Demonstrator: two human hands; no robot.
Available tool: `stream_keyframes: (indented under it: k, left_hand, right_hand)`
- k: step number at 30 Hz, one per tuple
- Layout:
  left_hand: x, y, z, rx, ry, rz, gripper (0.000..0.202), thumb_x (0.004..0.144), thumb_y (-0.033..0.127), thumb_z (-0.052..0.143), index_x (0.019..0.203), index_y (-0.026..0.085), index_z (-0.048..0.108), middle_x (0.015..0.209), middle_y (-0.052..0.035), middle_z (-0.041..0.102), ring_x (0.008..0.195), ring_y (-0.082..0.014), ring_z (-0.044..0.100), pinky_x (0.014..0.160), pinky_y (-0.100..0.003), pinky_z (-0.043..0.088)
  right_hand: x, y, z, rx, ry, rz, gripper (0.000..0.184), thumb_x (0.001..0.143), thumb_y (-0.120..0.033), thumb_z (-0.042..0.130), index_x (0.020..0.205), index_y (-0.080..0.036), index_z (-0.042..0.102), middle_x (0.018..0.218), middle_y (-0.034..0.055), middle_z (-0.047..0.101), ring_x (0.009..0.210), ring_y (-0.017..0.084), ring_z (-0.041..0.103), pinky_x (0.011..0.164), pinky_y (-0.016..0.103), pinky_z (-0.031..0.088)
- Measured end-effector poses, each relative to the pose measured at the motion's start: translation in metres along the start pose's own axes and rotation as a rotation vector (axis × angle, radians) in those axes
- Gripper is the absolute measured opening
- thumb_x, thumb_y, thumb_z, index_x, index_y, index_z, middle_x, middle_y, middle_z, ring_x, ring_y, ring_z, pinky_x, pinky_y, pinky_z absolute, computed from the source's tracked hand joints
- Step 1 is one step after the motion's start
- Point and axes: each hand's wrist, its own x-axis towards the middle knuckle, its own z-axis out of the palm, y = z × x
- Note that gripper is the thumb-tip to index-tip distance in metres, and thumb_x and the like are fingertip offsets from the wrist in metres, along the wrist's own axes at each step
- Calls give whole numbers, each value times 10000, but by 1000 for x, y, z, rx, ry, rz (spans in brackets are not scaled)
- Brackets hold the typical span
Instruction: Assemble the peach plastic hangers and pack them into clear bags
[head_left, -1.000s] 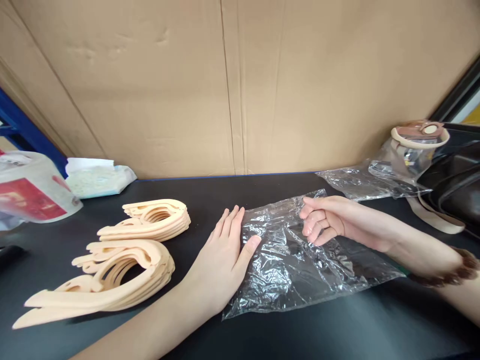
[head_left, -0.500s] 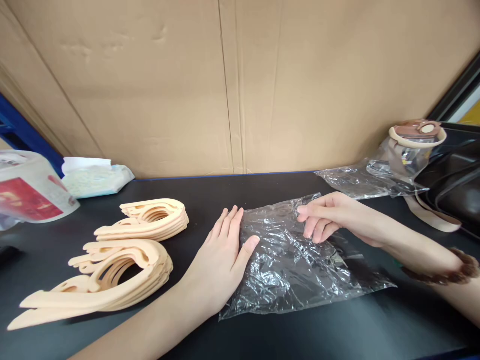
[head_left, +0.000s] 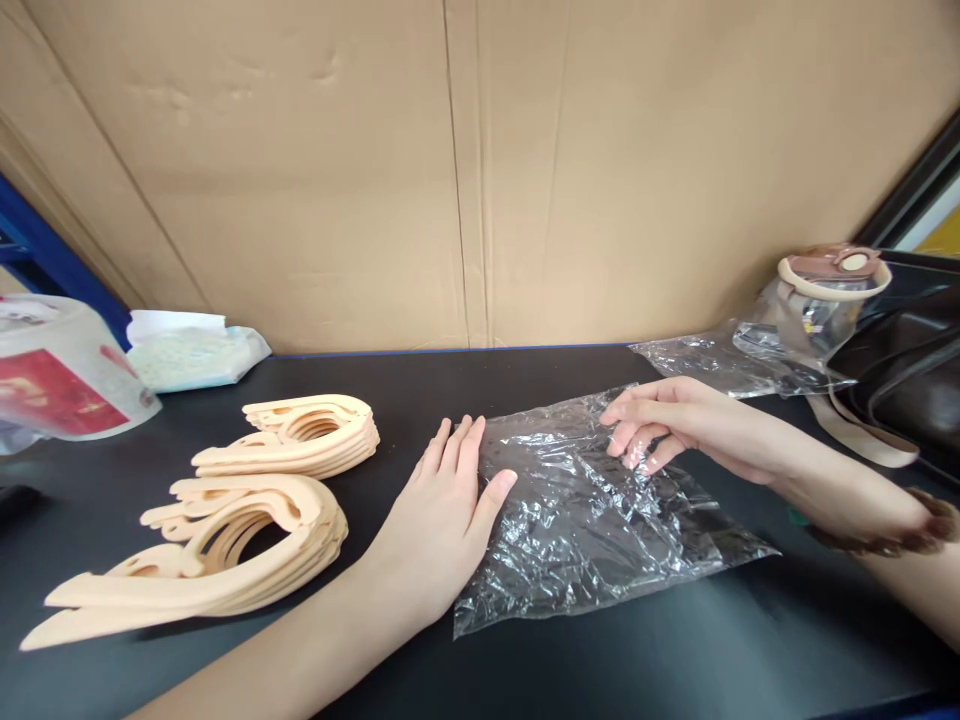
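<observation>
A clear plastic bag (head_left: 577,520), crinkled and shiny, lies on the black table in front of me. My left hand (head_left: 442,525) is flat along the bag's left edge, fingers stretched out and thumb resting on the film. At the bag's upper right edge, my right hand (head_left: 660,425) has its fingers bent and the film pinched near the fingertips. Left of my left hand are two stacks of beige folding hangers, a nearer stack (head_left: 300,570) and a farther stack (head_left: 330,460).
Cardboard (head_left: 360,180) stands upright behind the table. At the left are a wide roll (head_left: 67,380) with a red label and a soft tissue pack (head_left: 195,355). To the right, another clear bag (head_left: 690,360) lies by a strapped bottle (head_left: 825,300) and a black bag (head_left: 915,370).
My right hand's fingers have loosened and spread somewhat at the bag's edge. The bag's lower left corner has shifted slightly right. My left hand stays nearly in place.
</observation>
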Motion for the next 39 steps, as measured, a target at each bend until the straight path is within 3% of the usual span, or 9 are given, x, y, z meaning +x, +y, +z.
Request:
stream_keyframes:
  k: [5,15,20,22,25,27,31,36,39]
  left_hand:
    - [1,-3,2,9,1,21,763,967,542,76,1538,49,195,1624,-89,200,1510,-261,68,1212,-496,173]
    - [-1,-3,3,3,10,30,730,981,527,106,1527,57,224,1612,-102,243,1507,-281,84,1202,-506,204]
    - [0,-3,2,-27,22,36,719,989,526,107,1527,64,226,1604,-102,270,1505,-290,97,1200,-509,217]
    - [1,-3,2,-28,22,35,720,988,527,108,1527,65,226,1603,-100,271,1505,-289,97,1201,-512,213]
    - [2,-4,2,-33,25,29,723,986,528,109,1524,62,234,1604,-103,267,1504,-288,107,1202,-519,210]
    - [3,-5,2,-45,38,26,725,985,530,109,1522,59,238,1602,-108,271,1503,-287,116,1201,-525,211]
    - [3,-7,2,-71,60,26,732,983,543,111,1518,62,243,1596,-113,287,1501,-286,131,1197,-535,221]
    - [3,-6,1,-71,56,18,727,986,528,112,1519,49,233,1596,-118,284,1502,-283,126,1198,-530,219]
    - [1,-4,-1,-68,33,12,719,990,516,120,1522,43,226,1601,-114,273,1503,-298,108,1197,-536,213]
  right_hand:
    - [9,7,3,52,32,79,472,850,-543,657,1036,-109,658,804,123,750,587,156,692,535,239,600]
    - [17,16,9,240,124,5,149,846,-299,681,854,-178,594,907,90,744,714,163,706,599,271,615]
    - [15,18,8,341,94,-91,128,843,-302,652,835,-177,623,1007,90,740,889,168,707,823,296,595]
    - [14,18,9,340,85,-99,147,840,-319,659,841,-179,615,976,87,746,846,168,714,813,300,594]
    - [11,14,9,287,76,-65,249,824,-352,708,945,-167,594,838,78,748,665,159,706,666,286,599]
    - [8,10,10,238,80,-49,450,801,-349,752,1146,-148,544,760,57,738,588,148,684,607,268,589]
    - [4,6,10,113,79,-70,845,784,-344,782,1453,-144,306,762,37,738,578,138,670,644,268,598]
    - [4,6,7,79,158,-83,926,741,-375,802,1473,-163,276,871,59,715,689,170,674,630,291,605]
    - [7,7,5,48,190,-103,885,648,-357,851,1376,-149,394,773,2,640,686,159,623,595,279,592]
